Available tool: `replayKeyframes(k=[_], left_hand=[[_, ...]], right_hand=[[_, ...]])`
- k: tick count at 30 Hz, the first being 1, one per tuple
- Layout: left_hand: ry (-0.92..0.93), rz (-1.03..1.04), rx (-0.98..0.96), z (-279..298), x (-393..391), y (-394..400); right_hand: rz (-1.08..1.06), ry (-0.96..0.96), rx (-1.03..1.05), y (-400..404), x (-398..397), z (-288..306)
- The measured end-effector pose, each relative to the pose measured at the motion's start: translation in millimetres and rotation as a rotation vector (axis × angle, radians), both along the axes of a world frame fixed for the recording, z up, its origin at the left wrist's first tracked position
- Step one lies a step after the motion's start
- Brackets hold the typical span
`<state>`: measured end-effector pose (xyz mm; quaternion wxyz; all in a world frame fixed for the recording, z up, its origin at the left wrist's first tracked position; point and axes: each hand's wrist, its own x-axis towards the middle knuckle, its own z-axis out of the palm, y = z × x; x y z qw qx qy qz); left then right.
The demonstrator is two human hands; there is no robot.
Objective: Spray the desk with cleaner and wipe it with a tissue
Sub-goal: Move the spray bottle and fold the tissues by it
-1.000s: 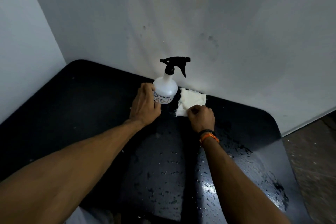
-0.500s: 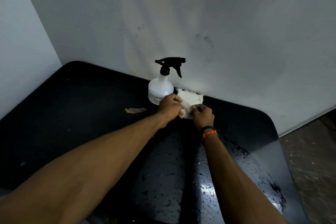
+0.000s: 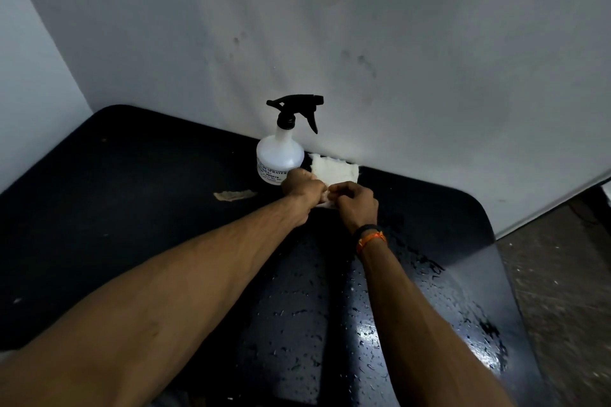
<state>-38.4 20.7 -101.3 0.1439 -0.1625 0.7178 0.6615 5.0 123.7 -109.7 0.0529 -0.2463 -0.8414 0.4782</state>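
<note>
Pinching the crumpled white tissue (image 3: pixel 334 171), both curled grips, left hand (image 3: pixel 302 187) and right hand (image 3: pixel 355 203), ready it; next, wiping the wet black worktop (image 3: pixel 132 208).

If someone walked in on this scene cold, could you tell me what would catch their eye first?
Probably the white spray bottle with its black trigger, upright at the back of the black desk against the wall. Just right of it, the left hand and right hand both pinch a white tissue. Nearer the camera, spray droplets glisten on the desk.
</note>
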Motion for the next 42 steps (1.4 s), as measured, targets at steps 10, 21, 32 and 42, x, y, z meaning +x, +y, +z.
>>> replayKeyframes(k=[10, 21, 32, 42], left_hand=[[0.127, -0.143, -0.418, 3.1, 6.9, -19.6], [0.565, -0.390, -0.815, -7.0, 22.9, -58.7], [0.490, -0.009, -0.842, 3.9, 19.7, -81.9], [0.566, -0.122, -0.693, 8.2, 4.2, -80.5]], right_hand=[[0.098, -0.064, 0.223, -0.3, -0.5, -2.5], [0.244, -0.014, 0.685, -10.4, 9.8, -2.0], [0.461, -0.095, 0.838, -24.4, 16.6, -24.9], [0.511, -0.214, 0.820, -22.0, 16.6, -32.3]])
